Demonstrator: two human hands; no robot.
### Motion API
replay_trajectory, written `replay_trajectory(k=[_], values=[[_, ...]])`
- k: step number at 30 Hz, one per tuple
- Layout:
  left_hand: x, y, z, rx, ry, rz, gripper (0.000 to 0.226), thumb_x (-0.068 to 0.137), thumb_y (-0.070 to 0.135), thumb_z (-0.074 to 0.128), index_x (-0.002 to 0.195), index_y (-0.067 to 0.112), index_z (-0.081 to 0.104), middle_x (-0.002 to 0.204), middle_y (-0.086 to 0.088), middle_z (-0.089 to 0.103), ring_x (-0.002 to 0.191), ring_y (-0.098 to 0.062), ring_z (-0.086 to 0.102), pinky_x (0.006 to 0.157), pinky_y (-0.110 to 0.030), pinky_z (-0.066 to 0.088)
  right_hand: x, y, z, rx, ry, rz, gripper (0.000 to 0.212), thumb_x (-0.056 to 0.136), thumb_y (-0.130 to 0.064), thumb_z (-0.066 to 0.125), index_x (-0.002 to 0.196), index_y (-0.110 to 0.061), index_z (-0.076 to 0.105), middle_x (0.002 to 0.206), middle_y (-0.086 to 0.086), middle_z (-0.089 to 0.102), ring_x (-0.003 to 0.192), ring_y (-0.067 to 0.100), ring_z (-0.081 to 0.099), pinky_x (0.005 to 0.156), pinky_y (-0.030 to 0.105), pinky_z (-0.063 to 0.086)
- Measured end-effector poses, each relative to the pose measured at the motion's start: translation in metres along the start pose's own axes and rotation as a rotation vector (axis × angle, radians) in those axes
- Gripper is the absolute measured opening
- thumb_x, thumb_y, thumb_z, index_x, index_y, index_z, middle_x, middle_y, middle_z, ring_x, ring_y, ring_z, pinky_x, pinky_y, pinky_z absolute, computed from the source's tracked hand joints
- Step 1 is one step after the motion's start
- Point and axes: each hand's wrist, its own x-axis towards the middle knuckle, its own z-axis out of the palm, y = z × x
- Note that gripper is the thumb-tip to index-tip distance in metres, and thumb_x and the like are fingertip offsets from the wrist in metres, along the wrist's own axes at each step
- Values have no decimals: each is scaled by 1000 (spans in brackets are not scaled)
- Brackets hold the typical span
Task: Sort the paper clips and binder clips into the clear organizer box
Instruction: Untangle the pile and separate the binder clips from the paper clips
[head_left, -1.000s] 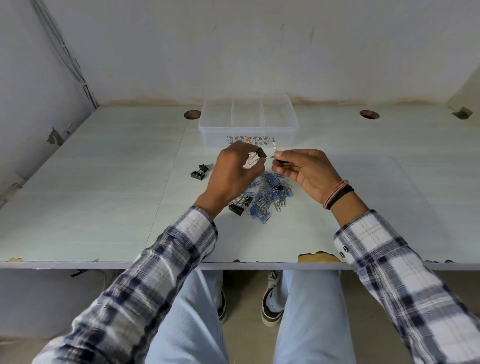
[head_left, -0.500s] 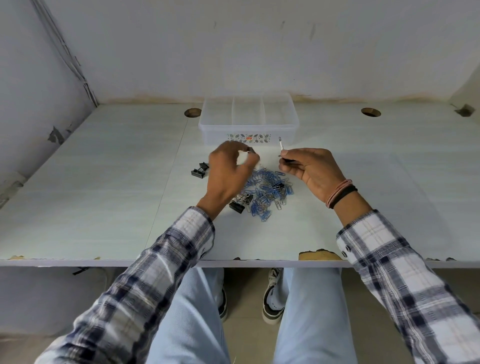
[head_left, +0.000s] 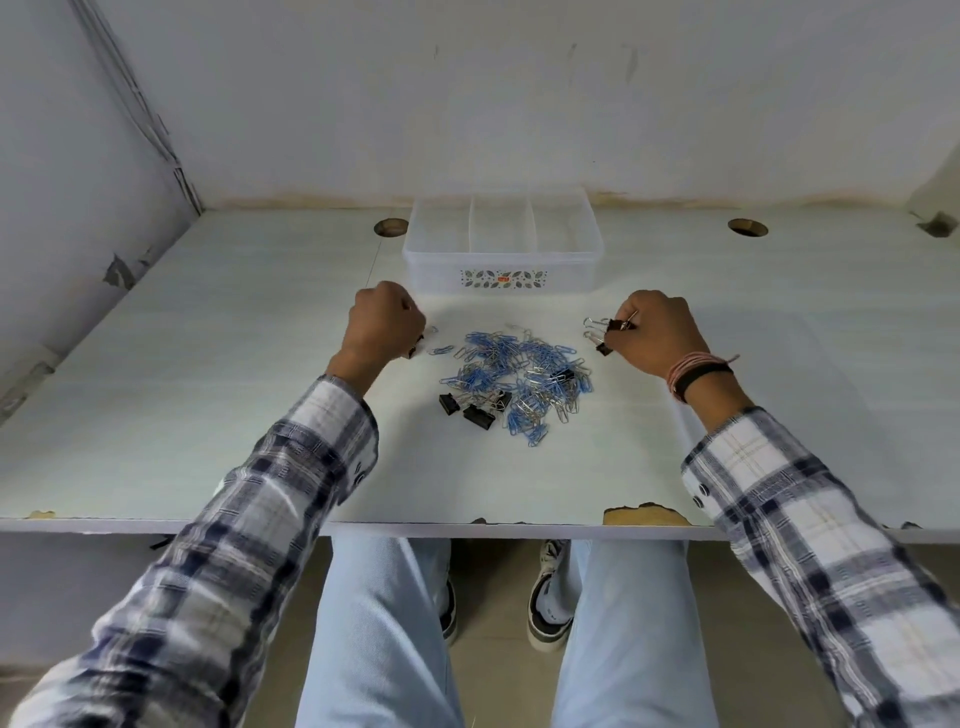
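The clear organizer box (head_left: 415, 260) stands at the back centre with three compartments that look empty. In front of it lies a pile of blue and silver paper clips (head_left: 519, 374) with black binder clips (head_left: 478, 415) mixed in at its near edge. My left hand (head_left: 384, 327) rests left of the pile, fingers curled shut, and a black binder clip (head_left: 415, 352) peeks out under its fingertips. My right hand (head_left: 657, 332) is right of the pile, pinching a black binder clip (head_left: 621, 326) by its body. Another binder clip (head_left: 597, 344) lies at its fingertips.
The white table (head_left: 208, 389) has two round cable holes (head_left: 389, 227) at the back and a chipped front edge (head_left: 641, 515). Walls close it in at the left and the back. My knees and shoes are below the table edge.
Both hands have moved apart from above the pile, the left hand to the left and the right hand to the right, and both are down at the table.
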Motion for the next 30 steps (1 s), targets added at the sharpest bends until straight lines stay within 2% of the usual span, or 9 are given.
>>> replay_trajectory(k=[2, 6, 11, 15, 18, 21, 25, 27, 30], values=[[6, -11, -1, 218, -19, 36, 19, 89, 4, 56, 98, -2, 71, 105, -22, 67, 89, -41, 66, 75, -40, 56, 2, -1, 3, -106, -19, -44, 24, 80, -21, 75, 95, -4, 69, 97, 20, 70, 90, 38, 65, 80, 40, 57], [7, -20, -2, 281, -78, 33, 27, 89, 8, 61, 115, 4, 70, 123, -23, 60, 105, -43, 62, 88, -43, 56, 4, -2, 4, -219, -49, -56, 27, 84, -24, 73, 100, -3, 67, 101, 22, 69, 95, 41, 63, 75, 36, 52], [3, -21, -4, 290, -62, 19, 33, 89, 10, 62, 121, 4, 68, 124, -22, 60, 112, -43, 59, 87, -43, 52, -4, -8, 5, -391, -75, -146, 29, 92, -22, 59, 117, -7, 64, 114, 17, 62, 117, 40, 48, 84, 46, 51], [-12, -8, -4, 419, 23, 201, 32, 89, 11, 67, 120, 5, 67, 122, -20, 59, 116, -41, 54, 93, -49, 51, -10, -18, 9, -582, -57, -165, 27, 91, -18, 56, 114, -10, 67, 116, 15, 60, 118, 41, 46, 91, 45, 45], [-29, 9, -10, 217, -236, 264, 24, 84, 22, 80, 106, 14, 74, 105, -9, 71, 93, -25, 67, 77, -32, 54, -13, -31, 7, -330, -187, -263, 26, 88, -8, 63, 110, -10, 75, 111, 13, 69, 108, 33, 61, 95, 36, 47], [-53, 19, -11, 272, -538, 211, 45, 74, 49, 86, 105, 21, 70, 101, 4, 65, 88, -17, 62, 73, -32, 51, -21, -45, 6, -186, -406, -230, 19, 84, -14, 75, 102, -13, 77, 101, 8, 74, 95, 23, 68, 87, 28, 50], [-82, 19, 4, 380, -510, 222, 84, 71, 68, 78, 131, 16, 53, 125, -5, 52, 110, -24, 53, 84, -37, 46, -25, -47, 13, -156, -347, -228, 18, 83, -17, 76, 99, -10, 78, 103, 8, 74, 96, 24, 68, 90, 30, 51], [-91, 18, 11, 352, -476, 233, 84, 75, 69, 75, 135, 15, 49, 130, -8, 50, 117, -29, 51, 87, -39, 46, -26, -47, 16, -133, -329, -240, 16, 84, -16, 75, 97, -9, 79, 102, 7, 74, 96, 23, 68, 88, 28, 50], [-98, 18, 14, 264, -429, 236, 69, 83, 56, 75, 132, 15, 49, 126, -9, 52, 112, -28, 53, 79, -34, 41, -28, -49, 20, -125, -301, -255, 17, 84, -23, 77, 88, -6, 79, 92, 9, 77, 86, 23, 70, 82, 30, 54]])
